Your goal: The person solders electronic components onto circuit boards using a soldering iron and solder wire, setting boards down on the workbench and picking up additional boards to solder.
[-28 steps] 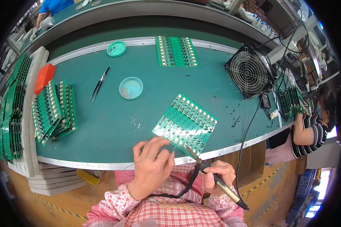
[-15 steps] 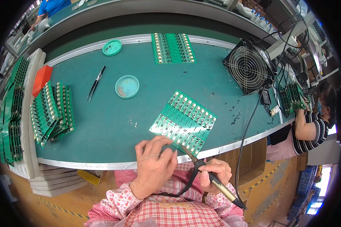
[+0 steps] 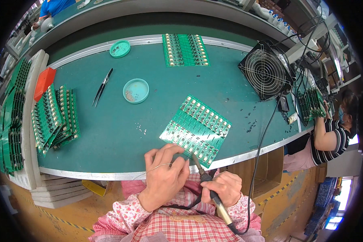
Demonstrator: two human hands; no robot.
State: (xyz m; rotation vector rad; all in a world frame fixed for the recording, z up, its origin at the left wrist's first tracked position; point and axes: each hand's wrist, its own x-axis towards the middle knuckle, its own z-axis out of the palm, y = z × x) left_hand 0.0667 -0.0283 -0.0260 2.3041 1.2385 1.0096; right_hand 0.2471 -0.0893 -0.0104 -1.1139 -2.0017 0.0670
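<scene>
A green circuit board panel (image 3: 197, 127) with rows of pale square parts lies aslant near the table's front edge. My left hand (image 3: 164, 179) rests at its lower left corner, fingers bent and pinching a thin solder wire (image 3: 138, 176) that trails off to the left. The fingertips partly hide the wire's end. In my right hand (image 3: 225, 188) is a soldering iron (image 3: 222, 211), with the fist wrapped round its handle. Its tip points up at the board's lower row of parts, close to my left fingers; whether it touches is too small to tell.
Left of centre lie tweezers (image 3: 103, 87), a round dish of small parts (image 3: 136, 91) and a green lid-like dish (image 3: 119, 49). Stacked boards (image 3: 54, 119) stand far left, another board panel (image 3: 185, 50) at the back. A fan (image 3: 266, 69) and its cable are right; a co-worker (image 3: 330, 135) sits beyond.
My right hand has shifted a little left and down, turning the iron steeper. The iron's tip has moved slightly left along the row. My left hand stays nearly still.
</scene>
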